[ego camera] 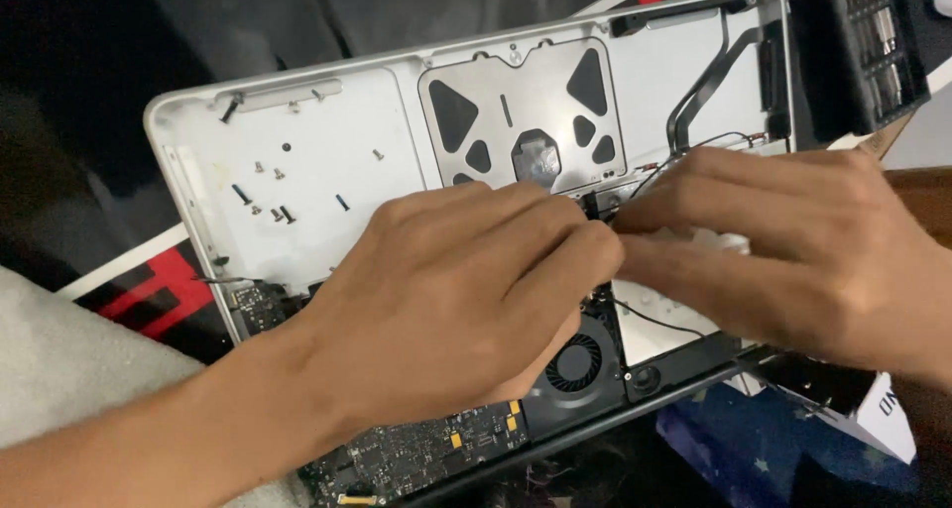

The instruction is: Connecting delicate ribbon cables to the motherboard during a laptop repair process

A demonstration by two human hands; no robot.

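An opened white laptop case lies underside up, with its grey trackpad plate, a round black fan and a dark circuit board showing. My left hand rests over the middle of the case, fingertips pinched at a small black part near the board's edge. My right hand comes in from the right, and its fingertips meet the left ones at the same spot. What the fingers hold is hidden. Thin black wires run from there to the upper right.
Several loose screws lie on the bare left part of the case. A black tray of screwdriver bits stands at the top right. A red-and-black mat lies under the case, a grey cloth at lower left, and a white box at lower right.
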